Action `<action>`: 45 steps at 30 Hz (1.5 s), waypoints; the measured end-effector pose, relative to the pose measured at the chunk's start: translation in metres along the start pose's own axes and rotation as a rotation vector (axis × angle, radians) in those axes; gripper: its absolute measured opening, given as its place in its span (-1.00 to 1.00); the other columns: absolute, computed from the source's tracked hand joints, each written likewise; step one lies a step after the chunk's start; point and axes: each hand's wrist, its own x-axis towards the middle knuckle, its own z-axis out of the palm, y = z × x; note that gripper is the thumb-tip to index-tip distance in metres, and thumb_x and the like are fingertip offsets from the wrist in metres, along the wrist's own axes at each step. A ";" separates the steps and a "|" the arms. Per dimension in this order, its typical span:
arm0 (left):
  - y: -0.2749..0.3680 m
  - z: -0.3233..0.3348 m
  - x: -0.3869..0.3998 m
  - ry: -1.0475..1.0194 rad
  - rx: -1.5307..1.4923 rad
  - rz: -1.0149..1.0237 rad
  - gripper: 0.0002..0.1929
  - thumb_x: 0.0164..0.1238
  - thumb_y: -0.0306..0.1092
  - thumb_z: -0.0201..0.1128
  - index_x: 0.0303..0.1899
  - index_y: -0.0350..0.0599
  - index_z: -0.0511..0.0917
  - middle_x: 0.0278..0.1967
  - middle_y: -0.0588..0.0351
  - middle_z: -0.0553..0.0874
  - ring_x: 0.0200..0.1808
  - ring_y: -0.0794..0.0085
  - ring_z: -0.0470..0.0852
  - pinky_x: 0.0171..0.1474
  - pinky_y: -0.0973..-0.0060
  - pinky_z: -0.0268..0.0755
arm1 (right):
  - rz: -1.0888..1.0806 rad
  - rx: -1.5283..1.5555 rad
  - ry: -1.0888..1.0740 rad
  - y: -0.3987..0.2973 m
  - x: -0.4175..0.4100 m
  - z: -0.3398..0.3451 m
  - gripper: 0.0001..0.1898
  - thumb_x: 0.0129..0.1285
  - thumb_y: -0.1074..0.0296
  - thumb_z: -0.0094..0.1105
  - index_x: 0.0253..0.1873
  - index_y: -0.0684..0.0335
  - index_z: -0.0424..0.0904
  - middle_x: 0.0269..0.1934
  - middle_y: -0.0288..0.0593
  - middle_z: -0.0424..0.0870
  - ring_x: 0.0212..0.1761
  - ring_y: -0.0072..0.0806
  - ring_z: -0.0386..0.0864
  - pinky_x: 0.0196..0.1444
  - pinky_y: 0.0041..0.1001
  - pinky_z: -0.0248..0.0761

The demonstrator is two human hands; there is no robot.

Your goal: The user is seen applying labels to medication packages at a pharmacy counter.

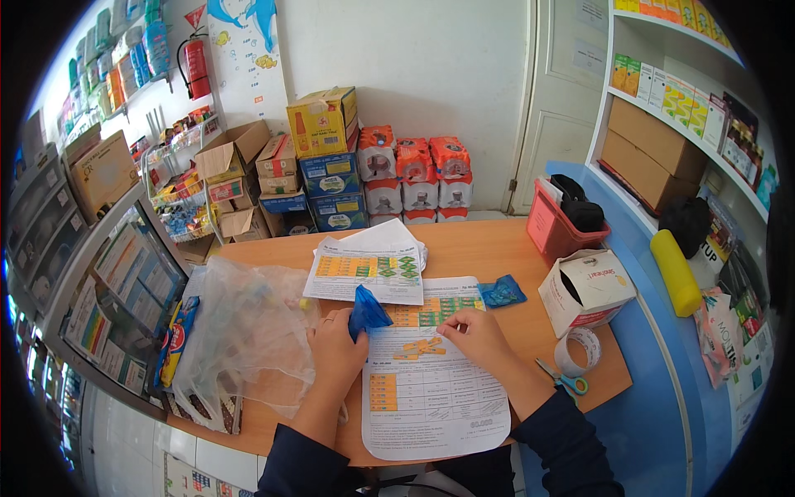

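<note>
My left hand (338,345) grips a blue plastic pouch (366,310) above the left edge of a printed sheet. Over the same sheet, my right hand (469,332) has thumb and forefinger pinched together; whether a small piece is between them I cannot tell. Small orange paper strips (419,349) lie loose on the printed sheet (438,428), just left of my right fingertips. Orange labels line the sheet's left column. Behind lies another printed sheet (366,289) with orange and green labels, partly over a third one. A second blue plastic pouch (502,291) rests right of the sheets.
A clear plastic bag (248,335) covers the wooden table's left part. On the right are a white carton (587,289), a tape roll (577,351), scissors (571,384) and a red plastic basket (559,230). A glass-fronted case (133,273) borders the left side.
</note>
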 end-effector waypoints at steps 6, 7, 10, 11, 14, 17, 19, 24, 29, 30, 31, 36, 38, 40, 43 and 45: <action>0.004 -0.007 0.006 0.051 -0.232 0.126 -0.69 0.01 -0.47 0.30 -0.12 -0.22 0.60 -0.16 0.00 0.67 -0.13 0.11 0.62 0.01 0.20 0.40 | -0.268 -0.088 0.094 0.007 0.000 0.003 -0.67 0.17 0.20 0.38 -0.09 0.33 0.66 -0.30 -0.12 0.66 -0.34 -0.40 0.56 -0.25 -0.38 0.44; 0.010 -0.011 0.004 0.051 -0.233 0.126 -0.69 0.01 -0.47 0.30 -0.12 -0.22 0.60 -0.16 0.00 0.67 -0.13 0.11 0.62 0.01 0.20 0.40 | -0.362 -0.017 0.069 0.003 -0.001 0.005 -0.62 0.17 0.19 0.39 -0.01 0.31 0.63 -0.23 -0.14 0.65 -0.30 -0.41 0.55 -0.21 -0.40 0.44; 0.028 -0.018 -0.003 -0.076 -0.418 0.485 -0.63 -0.06 -0.52 0.38 -0.11 -0.25 0.60 -0.17 -0.04 0.65 -0.12 0.04 0.62 0.00 0.26 0.46 | -0.393 0.197 -0.070 -0.018 -0.012 0.007 -0.53 0.17 0.18 0.41 0.11 0.29 0.57 -0.13 -0.17 0.63 -0.25 -0.45 0.54 -0.15 -0.44 0.44; 0.028 -0.016 -0.005 -0.076 -0.421 0.489 -0.63 -0.06 -0.52 0.38 -0.11 -0.25 0.60 -0.17 -0.04 0.65 -0.12 0.04 0.62 0.00 0.26 0.46 | -0.326 0.342 -0.186 -0.022 -0.016 0.009 -0.50 0.16 0.18 0.42 0.15 0.27 0.55 -0.10 -0.19 0.61 -0.23 -0.48 0.53 -0.14 -0.46 0.44; 0.034 -0.006 -0.012 -0.072 -0.361 0.697 -0.58 -0.05 -0.38 0.47 -0.08 -0.19 0.60 -0.10 -0.01 0.63 -0.03 0.07 0.60 0.04 0.19 0.43 | -0.122 0.480 -0.202 -0.008 -0.012 0.012 -0.63 0.26 0.34 0.32 0.12 0.30 0.54 -0.21 -0.30 0.61 -0.29 -0.65 0.50 -0.24 -0.62 0.39; 0.050 -0.021 -0.008 0.015 -0.358 0.609 -0.57 -0.02 -0.43 0.48 -0.05 -0.22 0.58 -0.04 -0.04 0.60 0.02 0.09 0.57 0.07 0.25 0.44 | -0.045 0.660 -0.004 0.005 0.000 0.005 -0.75 0.35 0.41 0.21 0.07 0.33 0.54 -0.28 -0.36 0.62 -0.38 -0.75 0.46 -0.37 -0.70 0.33; 0.042 -0.020 -0.007 0.024 -0.336 0.571 -0.56 -0.01 -0.43 0.48 -0.03 -0.20 0.57 -0.01 -0.05 0.59 0.05 0.08 0.55 0.08 0.25 0.42 | -0.075 0.727 0.390 0.009 0.012 -0.008 -0.83 0.38 0.38 0.17 -0.04 0.33 0.54 -0.31 -0.36 0.60 -0.39 -0.75 0.45 -0.37 -0.69 0.32; 0.027 -0.010 -0.005 0.023 -0.290 0.505 -0.58 0.00 -0.44 0.46 -0.03 -0.16 0.58 -0.01 -0.05 0.58 0.05 0.07 0.54 0.09 0.26 0.42 | -0.029 0.682 0.628 0.027 0.030 -0.031 -0.84 0.40 0.35 0.14 -0.07 0.33 0.51 -0.34 -0.36 0.56 -0.38 -0.72 0.44 -0.31 -0.67 0.34; 0.028 -0.003 -0.006 -0.176 -0.279 0.448 -0.74 0.05 -0.38 0.44 -0.19 -0.15 0.68 -0.16 -0.01 0.65 -0.05 0.15 0.60 0.01 0.32 0.46 | 0.024 -0.239 1.264 0.069 0.044 -0.021 -0.66 0.23 0.36 0.29 0.03 0.39 0.50 -0.12 -0.10 0.60 -0.05 -0.31 0.52 0.03 -0.34 0.38; 0.025 -0.002 -0.008 -0.171 -0.276 0.446 -0.74 0.05 -0.38 0.44 -0.19 -0.15 0.68 -0.16 -0.01 0.65 -0.05 0.15 0.60 0.01 0.32 0.46 | 0.019 -0.235 1.263 0.065 0.041 -0.019 -0.66 0.23 0.36 0.29 0.03 0.39 0.50 -0.12 -0.10 0.60 -0.05 -0.31 0.52 0.03 -0.34 0.38; 0.021 -0.001 -0.009 -0.223 -0.240 0.463 -0.76 0.07 -0.34 0.43 -0.19 -0.14 0.70 -0.17 0.01 0.65 -0.08 0.17 0.62 -0.01 0.32 0.47 | -0.110 -0.046 0.946 0.057 0.036 -0.019 -0.65 0.19 0.34 0.31 0.03 0.38 0.54 -0.09 -0.06 0.59 0.02 -0.24 0.49 0.10 -0.29 0.34; 0.017 0.004 -0.011 -0.294 -0.204 0.499 -0.75 0.11 -0.26 0.41 -0.17 -0.09 0.73 -0.20 0.05 0.66 -0.13 0.19 0.64 -0.04 0.33 0.49 | -0.390 -0.145 0.100 0.021 0.008 -0.002 -0.73 0.13 0.24 0.36 -0.10 0.21 0.69 0.00 -0.12 0.58 0.15 -0.18 0.40 0.25 -0.23 0.23; 0.018 0.007 -0.012 -0.301 -0.210 0.457 -0.76 0.10 -0.27 0.42 -0.18 -0.08 0.74 -0.22 0.06 0.67 -0.12 0.20 0.63 -0.04 0.33 0.48 | -0.449 -0.207 -0.012 0.021 0.001 0.009 -0.77 0.11 0.23 0.37 -0.15 0.16 0.72 0.00 -0.16 0.58 0.15 -0.19 0.40 0.24 -0.23 0.23; 0.019 0.009 -0.013 -0.307 -0.202 0.457 -0.78 0.10 -0.29 0.41 -0.20 -0.08 0.74 -0.23 0.08 0.67 -0.12 0.21 0.63 -0.03 0.34 0.48 | -0.516 -0.313 -0.103 0.023 0.000 0.012 -0.75 0.07 0.21 0.41 -0.14 0.10 0.73 0.00 -0.20 0.58 0.15 -0.25 0.39 0.23 -0.26 0.27; 0.020 0.011 -0.011 -0.309 -0.204 0.463 -0.83 0.11 -0.32 0.40 -0.25 -0.07 0.75 -0.25 0.09 0.68 -0.13 0.21 0.62 -0.02 0.34 0.47 | -0.468 -0.338 -0.169 0.017 0.000 0.010 -0.81 0.10 0.23 0.38 -0.20 0.13 0.72 -0.08 -0.24 0.60 0.09 -0.24 0.42 0.17 -0.28 0.30; 0.019 0.012 -0.011 -0.306 -0.216 0.472 -0.86 0.12 -0.33 0.39 -0.27 -0.07 0.75 -0.26 0.10 0.68 -0.14 0.21 0.62 -0.02 0.34 0.46 | -0.450 -0.333 -0.186 0.013 0.001 0.010 -0.84 0.11 0.25 0.37 -0.23 0.14 0.71 -0.15 -0.23 0.61 0.03 -0.25 0.45 0.14 -0.29 0.31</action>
